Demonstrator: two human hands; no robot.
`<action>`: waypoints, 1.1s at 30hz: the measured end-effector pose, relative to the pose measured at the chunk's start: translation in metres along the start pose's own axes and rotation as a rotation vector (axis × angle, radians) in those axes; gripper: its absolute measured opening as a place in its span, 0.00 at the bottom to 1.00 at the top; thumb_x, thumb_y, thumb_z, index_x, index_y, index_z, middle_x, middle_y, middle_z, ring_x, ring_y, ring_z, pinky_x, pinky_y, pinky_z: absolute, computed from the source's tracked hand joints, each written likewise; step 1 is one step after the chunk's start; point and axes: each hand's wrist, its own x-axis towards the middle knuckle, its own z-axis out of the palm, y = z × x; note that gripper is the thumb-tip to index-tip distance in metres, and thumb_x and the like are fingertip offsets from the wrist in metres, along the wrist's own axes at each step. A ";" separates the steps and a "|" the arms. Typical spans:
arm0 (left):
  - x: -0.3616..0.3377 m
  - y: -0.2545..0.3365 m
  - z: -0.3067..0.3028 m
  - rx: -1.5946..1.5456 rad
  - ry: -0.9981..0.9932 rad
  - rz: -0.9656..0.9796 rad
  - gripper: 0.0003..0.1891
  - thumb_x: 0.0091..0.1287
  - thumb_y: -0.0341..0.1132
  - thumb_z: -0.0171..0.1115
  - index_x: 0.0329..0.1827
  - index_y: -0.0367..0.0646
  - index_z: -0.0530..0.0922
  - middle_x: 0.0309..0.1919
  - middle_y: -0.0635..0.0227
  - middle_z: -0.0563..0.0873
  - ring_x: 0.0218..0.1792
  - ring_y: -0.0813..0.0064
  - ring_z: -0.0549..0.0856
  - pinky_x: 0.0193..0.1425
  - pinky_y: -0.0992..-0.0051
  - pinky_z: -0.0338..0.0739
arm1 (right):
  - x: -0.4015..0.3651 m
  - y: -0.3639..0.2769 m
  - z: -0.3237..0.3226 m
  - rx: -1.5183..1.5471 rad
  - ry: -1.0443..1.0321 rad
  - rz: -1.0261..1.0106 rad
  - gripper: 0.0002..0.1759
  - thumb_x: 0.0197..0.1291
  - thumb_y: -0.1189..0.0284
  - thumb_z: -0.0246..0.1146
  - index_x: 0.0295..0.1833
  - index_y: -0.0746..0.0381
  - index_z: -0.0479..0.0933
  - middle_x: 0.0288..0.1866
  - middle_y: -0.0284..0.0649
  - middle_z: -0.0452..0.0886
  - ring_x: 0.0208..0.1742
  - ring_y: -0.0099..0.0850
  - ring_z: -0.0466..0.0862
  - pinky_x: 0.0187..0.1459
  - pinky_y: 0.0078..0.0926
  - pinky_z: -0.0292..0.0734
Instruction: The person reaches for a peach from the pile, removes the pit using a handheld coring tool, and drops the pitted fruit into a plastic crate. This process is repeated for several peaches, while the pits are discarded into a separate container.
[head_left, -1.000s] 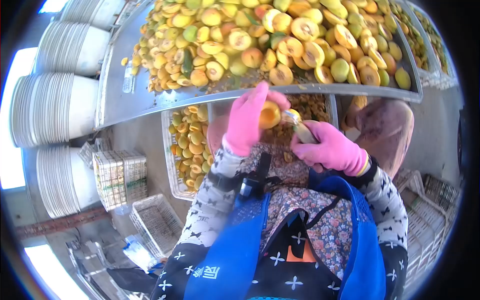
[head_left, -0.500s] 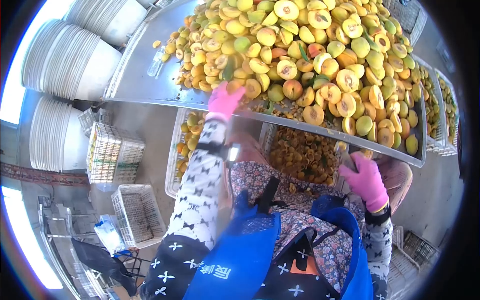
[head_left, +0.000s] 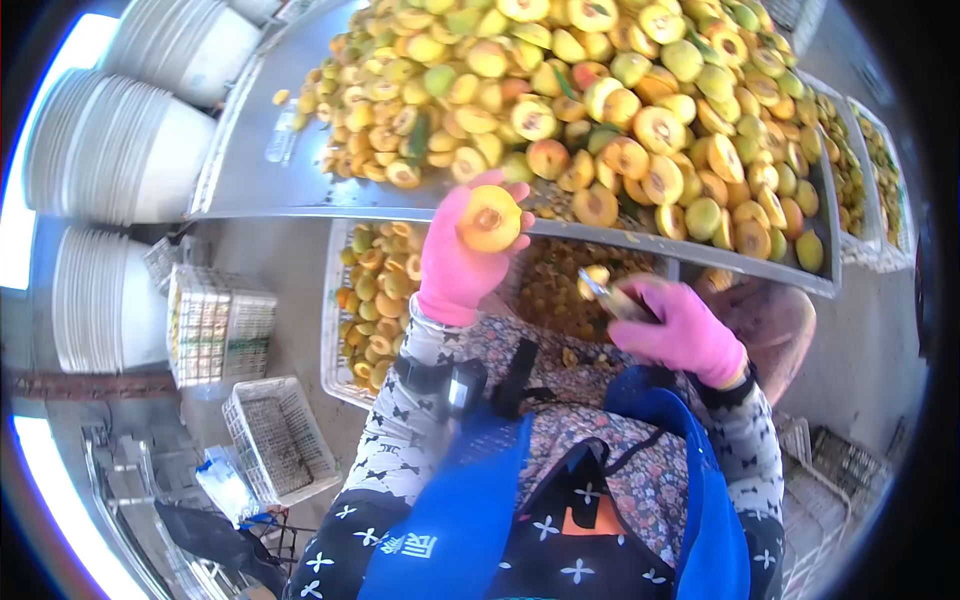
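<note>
while left hand (head_left: pixel 455 265) pinches a peach half (head_left: pixel 489 218), right hand (head_left: pixel 680 330) clasps a metal tool (head_left: pixel 605 290): pitting step, probably; next needs tool tip at pit.

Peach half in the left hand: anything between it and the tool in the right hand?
Nothing visible does. The left hand holds the peach half, cut face up; the right hand holds the tool apart from it.

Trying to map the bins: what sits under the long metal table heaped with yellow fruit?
Yellow-green fruit in a white plastic crate, then a heap of small orange pieces. The table hides their far ends; the pink-gloved left hand covers the gap between.
</note>
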 end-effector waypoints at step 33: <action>-0.024 -0.097 0.052 0.024 0.066 0.014 0.15 0.74 0.35 0.58 0.61 0.42 0.74 0.52 0.54 0.83 0.54 0.58 0.82 0.59 0.56 0.80 | 0.024 0.062 0.055 -0.475 0.426 -0.412 0.15 0.61 0.68 0.67 0.41 0.66 0.70 0.28 0.51 0.81 0.31 0.53 0.83 0.31 0.46 0.76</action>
